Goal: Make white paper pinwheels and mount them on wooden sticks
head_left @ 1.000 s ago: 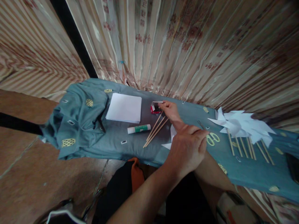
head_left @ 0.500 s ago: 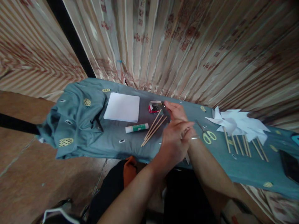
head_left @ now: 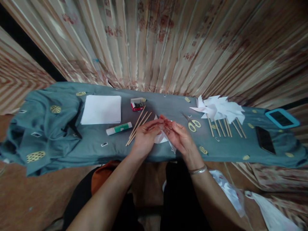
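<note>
Left hand (head_left: 145,136) and right hand (head_left: 179,137) closed together on a folded white paper piece (head_left: 160,137), held just above the cloth-covered surface (head_left: 96,144). Beside the left hand: loose wooden sticks (head_left: 138,125), a glue stick (head_left: 119,128). Near the right hand: yellow scissors (head_left: 192,123).

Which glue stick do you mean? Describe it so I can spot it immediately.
Start at the grey-blue cloth over the table and find the stack of white paper on its left half. Just below that stack's right corner lies the glue stick, left of the loose wooden sticks: a white tube with a green label.
</note>
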Demonstrator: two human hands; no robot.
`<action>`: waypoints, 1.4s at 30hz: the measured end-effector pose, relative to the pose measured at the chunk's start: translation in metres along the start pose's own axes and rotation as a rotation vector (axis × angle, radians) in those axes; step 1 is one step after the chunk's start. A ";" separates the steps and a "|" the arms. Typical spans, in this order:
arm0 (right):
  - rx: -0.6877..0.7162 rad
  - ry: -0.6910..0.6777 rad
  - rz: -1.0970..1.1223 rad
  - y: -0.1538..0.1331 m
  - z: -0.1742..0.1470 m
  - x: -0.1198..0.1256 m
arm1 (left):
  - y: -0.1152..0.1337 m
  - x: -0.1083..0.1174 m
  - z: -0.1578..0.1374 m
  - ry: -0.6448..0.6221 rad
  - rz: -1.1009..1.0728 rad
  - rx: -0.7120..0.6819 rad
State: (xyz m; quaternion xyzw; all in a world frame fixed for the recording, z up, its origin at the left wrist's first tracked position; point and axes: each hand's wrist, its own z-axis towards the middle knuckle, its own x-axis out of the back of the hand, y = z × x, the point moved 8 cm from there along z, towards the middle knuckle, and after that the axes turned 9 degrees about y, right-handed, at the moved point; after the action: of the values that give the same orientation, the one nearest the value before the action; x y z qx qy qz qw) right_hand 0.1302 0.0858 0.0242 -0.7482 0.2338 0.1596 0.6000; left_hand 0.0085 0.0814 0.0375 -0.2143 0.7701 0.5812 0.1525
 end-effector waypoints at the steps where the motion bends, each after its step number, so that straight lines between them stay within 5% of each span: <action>1: 0.003 0.013 -0.007 0.001 -0.002 0.004 | -0.004 -0.003 -0.001 -0.015 0.011 0.020; 8: -0.079 0.036 -0.023 0.010 -0.006 0.022 | -0.028 -0.013 -0.003 -0.016 0.067 0.139; 23: 0.087 0.066 -0.229 -0.010 -0.012 0.034 | -0.053 -0.022 -0.012 0.011 -0.046 0.411; 31: 0.074 -0.061 -0.220 -0.011 -0.019 0.028 | -0.044 -0.020 -0.010 0.033 -0.040 0.383; 42: 0.122 0.015 -0.243 -0.015 -0.027 0.032 | -0.050 -0.023 -0.014 -0.011 -0.044 0.400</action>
State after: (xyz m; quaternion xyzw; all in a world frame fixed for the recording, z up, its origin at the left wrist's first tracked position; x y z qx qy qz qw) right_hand 0.1639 0.0571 0.0267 -0.7343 0.1554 0.0655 0.6576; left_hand 0.0543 0.0595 0.0108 -0.1932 0.8645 0.4143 0.2089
